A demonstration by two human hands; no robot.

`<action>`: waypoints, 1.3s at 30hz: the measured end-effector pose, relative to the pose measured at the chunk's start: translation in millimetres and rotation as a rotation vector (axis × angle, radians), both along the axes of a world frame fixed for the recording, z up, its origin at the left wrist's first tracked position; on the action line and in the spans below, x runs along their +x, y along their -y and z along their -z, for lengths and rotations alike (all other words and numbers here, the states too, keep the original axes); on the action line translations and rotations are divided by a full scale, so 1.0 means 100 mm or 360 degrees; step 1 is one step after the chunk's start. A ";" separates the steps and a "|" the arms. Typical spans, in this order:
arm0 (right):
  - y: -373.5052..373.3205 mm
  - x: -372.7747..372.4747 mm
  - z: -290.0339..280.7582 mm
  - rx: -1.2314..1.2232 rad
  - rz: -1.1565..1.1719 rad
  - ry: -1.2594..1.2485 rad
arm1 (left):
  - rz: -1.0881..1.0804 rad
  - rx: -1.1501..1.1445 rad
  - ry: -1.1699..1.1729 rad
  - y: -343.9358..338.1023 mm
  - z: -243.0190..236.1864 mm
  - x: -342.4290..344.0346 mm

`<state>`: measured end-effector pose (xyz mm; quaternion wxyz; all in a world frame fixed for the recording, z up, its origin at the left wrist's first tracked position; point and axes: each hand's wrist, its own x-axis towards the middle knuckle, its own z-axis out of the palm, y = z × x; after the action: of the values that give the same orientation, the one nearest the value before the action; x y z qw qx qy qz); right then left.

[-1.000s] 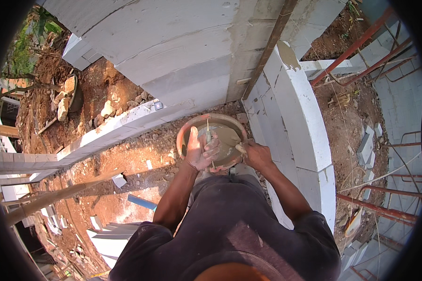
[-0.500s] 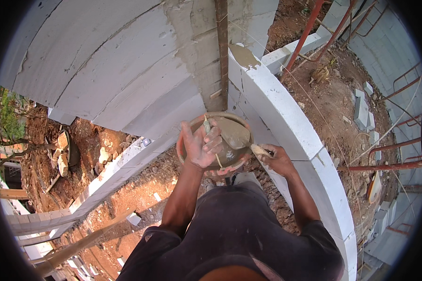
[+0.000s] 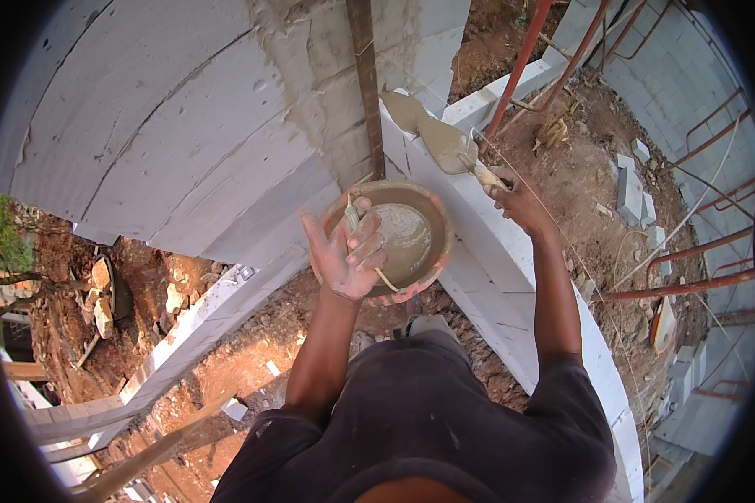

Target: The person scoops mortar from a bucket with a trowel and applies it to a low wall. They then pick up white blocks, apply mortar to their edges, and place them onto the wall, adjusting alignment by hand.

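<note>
Now the trowel (image 3: pixel 460 152) has moved from basin (image 3: pixel 442 239) to wall (image 3: pixel 499 230)

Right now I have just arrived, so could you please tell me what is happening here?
A person holds a mortar-loaded trowel in the right hand, over the top of a low block wall, beside a mortar patch at its far end. The left hand, partly open above a round tub, has a thin stick-like tool across its fingers. More mortar lies in the tub.
</note>
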<state>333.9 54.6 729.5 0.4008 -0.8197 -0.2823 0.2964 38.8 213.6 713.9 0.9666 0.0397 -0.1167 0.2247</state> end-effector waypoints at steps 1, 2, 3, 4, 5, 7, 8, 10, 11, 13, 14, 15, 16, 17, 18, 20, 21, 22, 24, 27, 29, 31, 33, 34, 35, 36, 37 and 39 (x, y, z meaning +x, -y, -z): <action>-0.02 0.08 0.08 -0.0082 -0.0073 0.0203 | 0.0008 0.0009 -0.0026 0.02 0.07 -0.02; -0.01 0.15 0.13 -0.0165 -0.0143 0.0406 | 0.0002 -0.0001 -0.0105 0.04 0.13 -0.04; 0.03 0.14 0.17 -0.0134 -0.0127 0.0530 | -0.0021 -0.0013 -0.0190 0.06 0.21 -0.09; 0.14 0.08 0.20 -0.0102 -0.0116 0.0666 | -0.0047 -0.0028 -0.0261 0.07 0.29 -0.12; 0.24 0.01 0.20 -0.0070 -0.0104 0.0803 | -0.0050 -0.0044 -0.0306 0.05 0.40 -0.15; 0.47 -0.13 0.10 -0.0227 -0.0025 0.0758 | -0.0048 -0.0107 -0.0404 0.08 0.64 -0.23; 0.58 -0.20 0.04 -0.0302 0.0011 0.0739 | -0.0060 -0.0135 -0.0490 0.11 0.71 -0.29; 0.79 -0.39 -0.11 -0.0431 0.0119 0.0851 | -0.0073 -0.0184 -0.0642 0.14 0.79 -0.37; 0.89 -0.45 -0.13 -0.0511 0.0120 0.0894 | -0.0073 -0.0211 -0.0770 0.16 0.81 -0.42; 0.97 -0.51 -0.17 -0.0663 0.0115 0.0977 | -0.0067 -0.0281 -0.0831 0.19 0.97 -0.54; 0.93 -0.49 -0.15 -0.0567 0.0135 0.1069 | -0.0066 -0.0312 -0.0864 0.21 1.06 -0.60; 0.87 -0.50 -0.07 -0.0465 0.0167 0.1149 | -0.0085 -0.0267 -0.0895 0.23 1.11 -0.68; 0.82 -0.51 -0.03 -0.0363 0.0196 0.1228 | -0.0086 -0.0280 -0.0871 0.25 1.17 -0.75; 0.72 -0.48 -0.02 -0.0500 0.0129 0.1223 | -0.0089 -0.0294 -0.0848 0.26 1.23 -0.81; 0.52 -0.44 -0.05 -0.0637 0.0059 0.1213 | -0.0095 -0.0308 -0.0831 0.29 1.27 -0.90; 0.24 -0.38 -0.06 -0.0635 0.0024 0.1293 | -0.0148 -0.0309 -0.0848 0.36 1.28 -1.08; 0.14 -0.34 0.07 -0.0511 0.0040 0.1365 | -0.0177 -0.0315 -0.0861 0.37 1.27 -1.17; 0.05 -0.35 0.13 -0.0399 0.0055 0.1428 | -0.0190 -0.0337 -0.0882 0.38 1.27 -1.24; -0.21 -0.39 0.15 -0.0507 0.0003 0.1474 | -0.0218 -0.0383 -0.0933 0.44 1.26 -1.40; -0.30 -0.37 0.26 -0.0335 0.0066 0.1657 | -0.0243 -0.0267 -0.0848 0.50 1.21 -1.55; -0.18 -0.39 0.28 -0.0323 0.0064 0.1699 | -0.0223 -0.0273 -0.0836 0.51 1.21 -1.61; -0.20 -0.46 0.15 -0.0450 0.0022 0.1644 | -0.0201 -0.0246 -0.0798 0.49 1.18 -1.69; 0.03 -0.86 0.01 -0.0334 0.0044 0.1506 | -0.0167 -0.0226 -0.0720 0.52 1.14 -1.75; 0.23 -1.16 -0.05 -0.0293 0.0050 0.1426 | -0.0150 -0.0222 -0.0725 0.54 1.12 -1.80; 0.44 -1.41 -0.11 -0.0286 -0.0112 0.1237 | -0.0121 -0.0216 -0.0724 0.53 1.07 -1.79; 0.62 -1.64 -0.11 -0.0274 -0.0262 0.1040 | -0.0085 -0.0203 -0.0728 0.50 1.03 -1.77; 0.78 -1.85 -0.01 -0.0330 -0.0475 0.0936 | 0.0002 -0.0237 -0.0568 0.53 1.02 -1.77; 0.92 -2.23 0.20 -0.0449 -0.0751 0.0816 | 0.0112 -0.0132 -0.0356 0.54 0.92 -1.69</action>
<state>110.5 -37.3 709.0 0.1208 -0.8268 -0.5110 0.2018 -129.7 159.6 622.2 0.9817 0.0204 0.0000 0.1895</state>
